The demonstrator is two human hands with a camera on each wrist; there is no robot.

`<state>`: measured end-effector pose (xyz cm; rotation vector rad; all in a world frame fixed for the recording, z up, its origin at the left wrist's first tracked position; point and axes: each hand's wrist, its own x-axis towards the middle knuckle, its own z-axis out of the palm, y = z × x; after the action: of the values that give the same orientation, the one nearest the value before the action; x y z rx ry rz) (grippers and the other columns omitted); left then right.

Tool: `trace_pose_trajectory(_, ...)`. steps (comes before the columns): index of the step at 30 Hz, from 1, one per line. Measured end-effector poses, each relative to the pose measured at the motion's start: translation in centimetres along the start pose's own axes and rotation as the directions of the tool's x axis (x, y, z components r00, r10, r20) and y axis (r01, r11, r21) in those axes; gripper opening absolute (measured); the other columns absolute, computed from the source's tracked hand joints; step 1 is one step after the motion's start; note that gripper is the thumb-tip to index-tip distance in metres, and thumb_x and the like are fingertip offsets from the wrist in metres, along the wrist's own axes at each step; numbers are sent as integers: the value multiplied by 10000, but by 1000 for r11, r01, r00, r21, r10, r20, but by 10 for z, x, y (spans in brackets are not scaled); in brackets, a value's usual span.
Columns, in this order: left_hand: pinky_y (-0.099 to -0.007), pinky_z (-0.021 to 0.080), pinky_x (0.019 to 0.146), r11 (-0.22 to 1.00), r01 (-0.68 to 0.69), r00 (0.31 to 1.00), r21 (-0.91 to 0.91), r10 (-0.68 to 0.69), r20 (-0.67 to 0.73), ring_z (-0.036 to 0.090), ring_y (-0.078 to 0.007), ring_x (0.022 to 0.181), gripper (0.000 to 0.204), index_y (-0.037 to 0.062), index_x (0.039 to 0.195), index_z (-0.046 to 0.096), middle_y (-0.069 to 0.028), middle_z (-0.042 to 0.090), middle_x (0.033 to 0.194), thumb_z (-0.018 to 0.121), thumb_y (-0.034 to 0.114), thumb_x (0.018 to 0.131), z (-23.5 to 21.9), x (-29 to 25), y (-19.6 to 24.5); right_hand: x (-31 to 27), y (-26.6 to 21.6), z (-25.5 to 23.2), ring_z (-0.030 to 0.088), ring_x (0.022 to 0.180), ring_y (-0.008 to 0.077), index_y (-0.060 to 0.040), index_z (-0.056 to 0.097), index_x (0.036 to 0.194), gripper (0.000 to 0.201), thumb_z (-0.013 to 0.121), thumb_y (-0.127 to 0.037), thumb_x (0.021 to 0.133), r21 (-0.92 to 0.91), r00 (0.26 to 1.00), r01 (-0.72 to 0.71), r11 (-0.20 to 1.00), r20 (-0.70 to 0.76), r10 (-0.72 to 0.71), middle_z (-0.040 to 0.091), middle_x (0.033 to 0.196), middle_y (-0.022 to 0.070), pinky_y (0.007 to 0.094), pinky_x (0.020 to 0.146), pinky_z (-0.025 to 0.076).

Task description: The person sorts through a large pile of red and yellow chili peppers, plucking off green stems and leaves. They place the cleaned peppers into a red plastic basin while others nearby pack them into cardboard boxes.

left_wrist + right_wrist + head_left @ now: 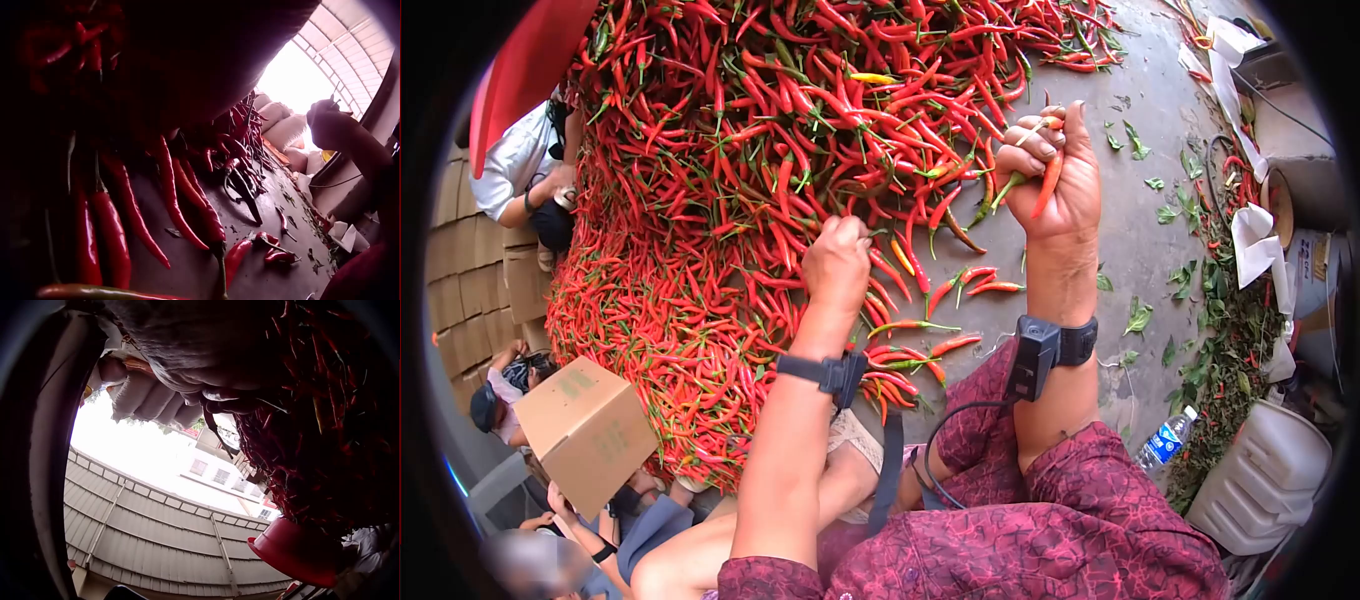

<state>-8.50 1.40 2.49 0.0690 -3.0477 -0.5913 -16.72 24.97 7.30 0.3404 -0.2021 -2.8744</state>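
At the chilli pile (pixel 730 180), left hand (pixel 837 262) pinches one stem; right hand (pixel 1055 175) clutches several chillies (pixel 1048 182), overfull grip could easily drop some.

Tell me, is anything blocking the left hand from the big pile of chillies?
No, nothing visible does. The left hand already reaches into the edge of the chilli pile, pinching among the chillies, while the right hand holds a few picked ones.

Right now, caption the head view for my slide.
Left hand reaches into a red chili pile; right hand grips picked chilies.
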Motion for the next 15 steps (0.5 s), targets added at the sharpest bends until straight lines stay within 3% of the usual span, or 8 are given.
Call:
trace_pose_trajectory(1, -394, 461, 628, 998, 17, 999, -58, -19, -33, 590, -306, 713, 69, 49, 706, 572, -113, 573, 753, 638, 68, 707, -4, -5, -2, 1, 0, 0, 424, 533, 91, -109, 541, 775, 265, 604, -346, 874, 3, 1000, 0, 1000, -1, 0, 432, 629, -42, 226, 465, 333)
trace_pose_trajectory(4, -363, 464, 638, 987, 90, 982, -130, -66, 178, 587, -279, 699, 83, 21, 718, 571, -121, 567, 737, 647, 45, 695, -8, -29, -6, 0, 4, -1, 426, 530, 92, -107, 540, 771, 269, 603, -347, 875, 11, 1000, -10, 1000, -9, 10, 434, 627, -40, 226, 463, 337)
trace_pose_trajectory(7, -344, 466, 619, 926, 166, 910, -340, -10, 416, 589, -203, 639, 92, -4, 711, 568, -99, 575, 648, 649, 23, 675, -13, -45, 6, 2, 7, -2, 428, 529, 92, -107, 539, 768, 270, 605, -347, 873, 27, 1000, -28, 999, 2, 28, 435, 625, -38, 225, 463, 340)
trace_pose_trajectory(9, -275, 448, 519, 809, 462, 788, -363, -187, 587, 579, -124, 589, 74, 25, 736, 576, -56, 584, 615, 646, 47, 744, -17, -49, 12, 1, 5, -1, 430, 531, 93, -107, 538, 765, 272, 606, -347, 872, 41, 999, -37, 998, 11, 37, 435, 625, -37, 224, 464, 340)
trace_pose_trajectory(11, -223, 429, 477, 532, 756, 609, -380, -362, 705, 571, -87, 576, 72, 45, 764, 582, -34, 584, 618, 644, 74, 786, -16, -54, 12, -1, 3, 0, 431, 534, 93, -107, 537, 764, 272, 605, -346, 872, 42, 999, -44, 998, 19, 43, 435, 625, -38, 225, 464, 340)
trace_pose_trajectory(12, -168, 408, 460, 452, 783, 607, -428, -401, 686, 560, -55, 564, 53, 61, 818, 587, -17, 588, 636, 622, 98, 834, -19, -54, 10, -2, 3, 0, 431, 535, 94, -106, 536, 764, 272, 605, -346, 872, 44, 999, -45, 998, 25, 44, 435, 625, -38, 226, 464, 339)
trace_pose_trajectory(13, -179, 424, 476, 437, 713, 701, -549, -421, 576, 561, -56, 581, 50, 54, 842, 588, -18, 604, 693, 609, 100, 846, -13, -59, 1, -3, 2, 1, 432, 537, 94, -107, 537, 766, 269, 604, -345, 873, 36, 999, -34, 999, 22, 33, 437, 626, -39, 228, 464, 338)
trace_pose_trajectory(15, -195, 454, 501, 304, 618, 767, -725, -436, 470, 577, -68, 618, 45, 57, 878, 587, -50, 634, 812, 588, 101, 867, -15, -64, -8, -4, 4, 2, 433, 540, 94, -109, 540, 771, 264, 603, -343, 874, 21, 1000, -19, 1000, 14, 19, 442, 629, -40, 231, 463, 335)
